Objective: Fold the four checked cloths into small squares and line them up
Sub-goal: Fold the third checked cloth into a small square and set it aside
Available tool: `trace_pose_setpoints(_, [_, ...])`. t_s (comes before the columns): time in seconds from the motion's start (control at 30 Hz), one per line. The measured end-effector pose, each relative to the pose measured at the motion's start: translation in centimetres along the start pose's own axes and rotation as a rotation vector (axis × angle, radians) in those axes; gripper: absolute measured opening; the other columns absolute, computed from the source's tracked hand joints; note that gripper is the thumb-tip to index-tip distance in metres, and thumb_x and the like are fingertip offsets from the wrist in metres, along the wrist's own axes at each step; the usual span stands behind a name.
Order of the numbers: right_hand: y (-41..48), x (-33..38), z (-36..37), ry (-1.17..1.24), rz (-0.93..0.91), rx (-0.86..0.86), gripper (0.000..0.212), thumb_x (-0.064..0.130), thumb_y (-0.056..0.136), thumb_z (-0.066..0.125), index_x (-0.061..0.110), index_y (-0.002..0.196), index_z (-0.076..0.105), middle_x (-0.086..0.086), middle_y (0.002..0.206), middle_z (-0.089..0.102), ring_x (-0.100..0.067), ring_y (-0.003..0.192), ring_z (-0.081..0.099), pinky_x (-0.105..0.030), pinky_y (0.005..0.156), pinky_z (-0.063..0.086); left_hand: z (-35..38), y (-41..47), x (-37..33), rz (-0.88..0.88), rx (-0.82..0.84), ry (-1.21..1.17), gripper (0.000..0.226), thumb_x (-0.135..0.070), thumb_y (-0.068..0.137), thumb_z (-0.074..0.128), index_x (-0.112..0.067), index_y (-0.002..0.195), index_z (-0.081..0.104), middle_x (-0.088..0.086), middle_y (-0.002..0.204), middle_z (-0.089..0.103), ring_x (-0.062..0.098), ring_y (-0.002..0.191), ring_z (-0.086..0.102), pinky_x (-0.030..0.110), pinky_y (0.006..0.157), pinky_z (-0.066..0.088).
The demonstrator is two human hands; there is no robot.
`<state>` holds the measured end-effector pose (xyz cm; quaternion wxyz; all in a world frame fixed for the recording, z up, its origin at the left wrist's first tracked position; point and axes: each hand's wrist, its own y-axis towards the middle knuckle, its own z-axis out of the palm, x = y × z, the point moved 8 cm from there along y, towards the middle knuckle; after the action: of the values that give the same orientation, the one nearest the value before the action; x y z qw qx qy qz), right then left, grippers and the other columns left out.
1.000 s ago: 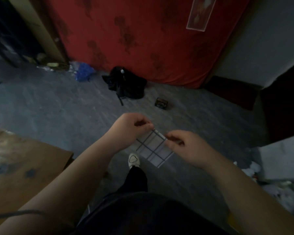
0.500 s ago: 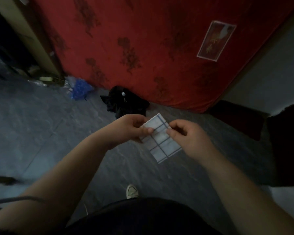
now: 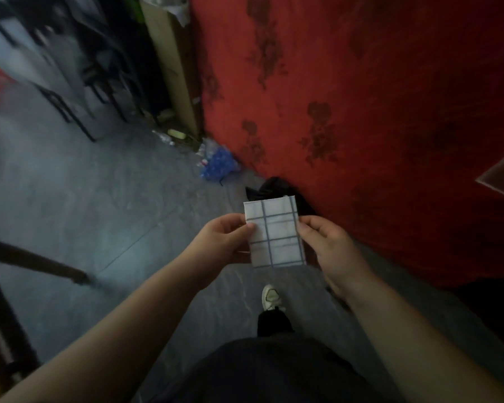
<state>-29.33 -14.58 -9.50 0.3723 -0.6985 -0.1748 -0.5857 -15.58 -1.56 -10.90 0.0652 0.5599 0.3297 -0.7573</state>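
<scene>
"While the checked cloth [image 3: 274,234] is held up like this, where exactly is it, and who holds it?"

"It is in the air above the floor [image 3: 114,216], in front of the red flowered fabric [image 3: 376,112]. It lies on no worktop. The left grip [image 3: 224,242] pinches its left edge with the thumb on the front, and the right grip [image 3: 329,251] pinches the right edge in the same way. Both are clenched on the cloth, about at the middle of its height."

"Is it already a small square?"

"I think not yet. It is a flat rectangle, taller than it is wide, so I judge that one more fold is needed, top edge down to bottom edge."

"How to do this fold well?"

"I would first bring the corners exactly together, with the blue lines as a guide: a line must meet a line. Then I would slide the thumbs along the new crease and press it, because such a thick packet probably wants to spring open. To fold in the air is possible, but a firm surface would give a sharper crease."

"And the other three cloths?"

"I cannot see them, and also not the place for the row. On the floor I see only a white shoe [image 3: 271,296] and a blue bag [image 3: 218,165]."
</scene>
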Motion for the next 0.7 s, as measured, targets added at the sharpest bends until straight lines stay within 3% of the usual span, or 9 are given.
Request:
trace_pose_setpoints(0.13, [9.5, 2.2, 3.0, -0.132, -0.002, 0.182, 0.013, 0.021, 0.093, 0.067, 0.021, 0.105, 0.073, -0.005, 0.104, 0.077, -0.028, 0.104, 0.071, -0.052, 0.099, 0.054, -4.3, 5.3, -3.4, 0.026, -0.223, -0.012, 0.022, -0.016, 0.103, 0.054, -0.003, 0.113, 0.068, 0.026, 0.108, 0.071, 0.032, 0.088, 0.07, 0.045, 0.076, 0.063])
trace_pose_setpoints(0.23, [15.7, 4.0, 6.0, -0.225, -0.02, 0.296, 0.049, 0.047, 0.076, 0.072, 0.019, 0.116, 0.069, -0.006, 0.11, 0.074, -0.027, 0.107, 0.07, -0.05, 0.101, 0.053, -7.6, 7.6, -5.4, 0.046, -0.346, -0.085, 0.02, -0.017, 0.103, 0.053, -0.01, 0.11, 0.07, 0.015, 0.101, 0.074, 0.028, 0.086, 0.072, 0.042, 0.073, 0.062])
trace_pose_setpoints(0.33, [20.3, 5.9, 10.1, -0.261, -0.034, 0.375, 0.018, 0.018, 0.094, 0.069, 0.018, 0.111, 0.067, -0.014, 0.109, 0.072, -0.03, 0.103, 0.07, -0.044, 0.095, 0.057, -11.3, 8.4, -6.5, 0.035, -0.448, -0.172, 0.017, -0.01, 0.099, 0.058, -0.009, 0.114, 0.066, 0.01, 0.102, 0.076, 0.027, 0.091, 0.073, 0.043, 0.077, 0.061])
trace_pose_setpoints(0.4, [22.3, 6.7, 13.8, -0.257, -0.03, 0.456, 0.014, 0.007, 0.096, 0.065, 0.019, 0.104, 0.067, -0.015, 0.103, 0.073, -0.027, 0.095, 0.071, -0.041, 0.087, 0.059, -14.3, 8.4, -6.8, 0.031, -0.532, -0.217, 0.016, -0.006, 0.097, 0.061, -0.006, 0.113, 0.065, 0.01, 0.101, 0.075, 0.029, 0.093, 0.073, 0.047, 0.08, 0.061])
trace_pose_setpoints(0.57, [25.8, 8.1, 24.0, -0.332, -0.061, 0.624, 0.015, 0.005, 0.094, 0.066, 0.019, 0.096, 0.065, -0.012, 0.096, 0.072, -0.022, 0.087, 0.067, -0.046, 0.084, 0.058, -22.8, 7.5, -6.9, 0.041, -0.761, -0.298, 0.015, -0.007, 0.096, 0.063, -0.001, 0.11, 0.065, 0.014, 0.103, 0.074, 0.028, 0.093, 0.072, 0.044, 0.076, 0.062])
trace_pose_setpoints(0.7, [28.3, 8.9, 34.4, -0.391, -0.061, 0.726, 0.01, 0.006, 0.094, 0.068, 0.015, 0.094, 0.065, -0.012, 0.091, 0.07, -0.025, 0.084, 0.065, -0.048, 0.083, 0.057, -31.4, 6.3, -7.1, 0.073, -0.889, -0.35, 0.01, -0.008, 0.097, 0.062, -0.005, 0.105, 0.068, 0.006, 0.095, 0.076, 0.024, 0.089, 0.074, 0.042, 0.075, 0.062])
